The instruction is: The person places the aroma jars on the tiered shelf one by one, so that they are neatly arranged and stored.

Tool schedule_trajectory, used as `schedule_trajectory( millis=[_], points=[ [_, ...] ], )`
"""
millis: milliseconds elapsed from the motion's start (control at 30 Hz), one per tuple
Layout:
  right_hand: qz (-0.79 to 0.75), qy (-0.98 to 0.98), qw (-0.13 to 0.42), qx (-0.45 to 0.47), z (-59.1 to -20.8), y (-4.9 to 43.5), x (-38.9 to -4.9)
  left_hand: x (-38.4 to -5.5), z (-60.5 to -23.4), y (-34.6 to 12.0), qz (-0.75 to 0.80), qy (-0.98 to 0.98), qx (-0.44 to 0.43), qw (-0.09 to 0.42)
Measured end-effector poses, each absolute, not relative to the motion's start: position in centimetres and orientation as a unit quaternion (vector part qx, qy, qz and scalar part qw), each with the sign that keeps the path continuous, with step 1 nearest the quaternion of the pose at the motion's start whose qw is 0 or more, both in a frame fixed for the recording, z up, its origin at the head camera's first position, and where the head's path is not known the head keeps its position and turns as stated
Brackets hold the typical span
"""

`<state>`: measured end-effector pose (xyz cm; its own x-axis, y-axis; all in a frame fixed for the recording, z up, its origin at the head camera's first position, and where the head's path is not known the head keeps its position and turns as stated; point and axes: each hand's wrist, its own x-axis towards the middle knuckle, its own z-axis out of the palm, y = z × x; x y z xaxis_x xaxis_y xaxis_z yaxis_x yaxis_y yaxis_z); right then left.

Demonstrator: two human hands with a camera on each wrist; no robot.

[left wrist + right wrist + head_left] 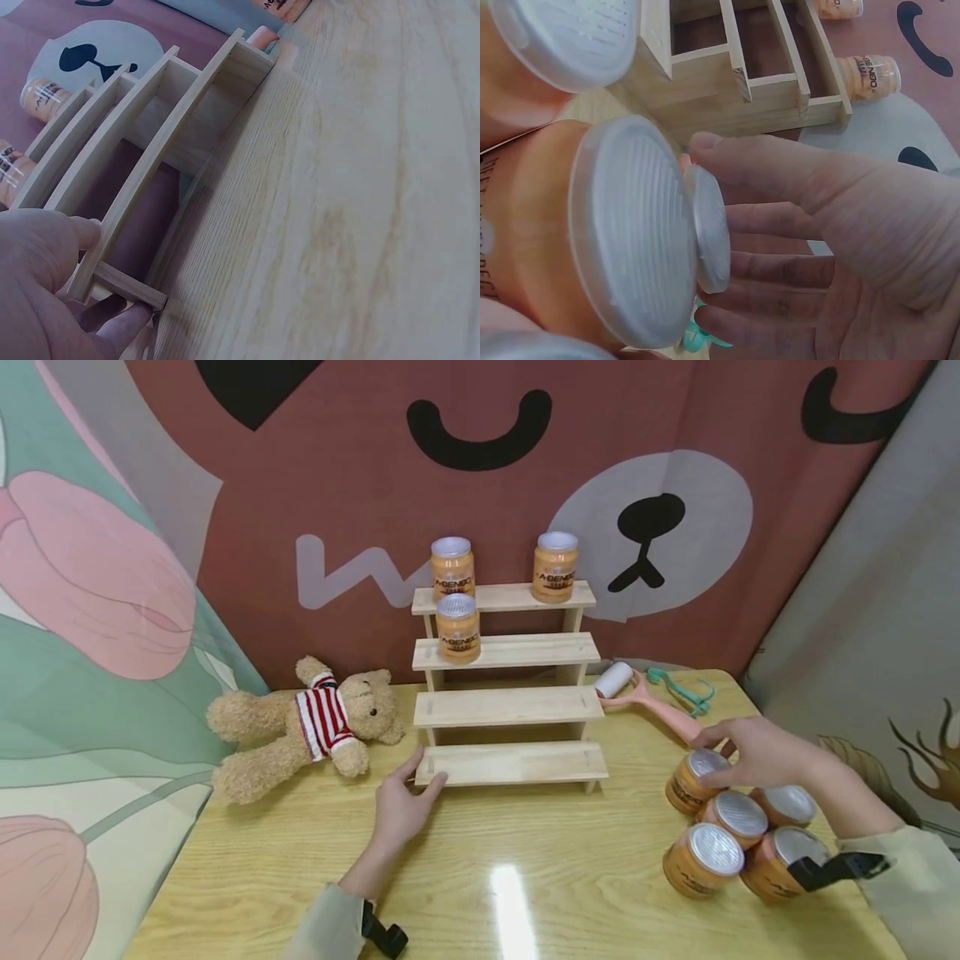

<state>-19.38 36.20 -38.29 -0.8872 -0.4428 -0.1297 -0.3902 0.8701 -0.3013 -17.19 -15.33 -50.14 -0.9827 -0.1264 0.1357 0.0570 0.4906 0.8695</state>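
A four-step wooden display stand (517,706) stands mid-table. My left hand (402,806) grips the left end of its lowest step, thumb on the board and fingers round the side. My right hand (765,752) is over the rearmost left jar (684,787) of several orange jars with pale ridged lids. Around that jar's lid (711,229) the thumb and the fairly straight fingers are spread in the right wrist view. Two matching jars, left (453,568) and right (555,568), sit on the top step. Another jar (459,631) is on the second step, at its left.
A teddy bear (322,722) in a striped shirt lies left of the stand. Behind the jar group are a pink-handled lint roller (652,697) and a green hook-shaped item (681,690). A printed curtain (360,485) hangs behind the table (465,860).
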Motion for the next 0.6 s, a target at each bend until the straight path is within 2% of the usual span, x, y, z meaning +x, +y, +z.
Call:
schedule_trajectory(
  millis=[300,600],
  points=[
    [-0.113,0.969,0.058,-0.211,-38.8,35.8,-19.6,-17.3,-50.0,-15.3,-0.504,-0.858,0.024,0.094],
    [-0.11,0.966,0.061,-0.228,-36.7,34.2,-20.3,-17.3,-50.2,-15.3,-0.512,-0.854,0.025,0.094]
  ],
)
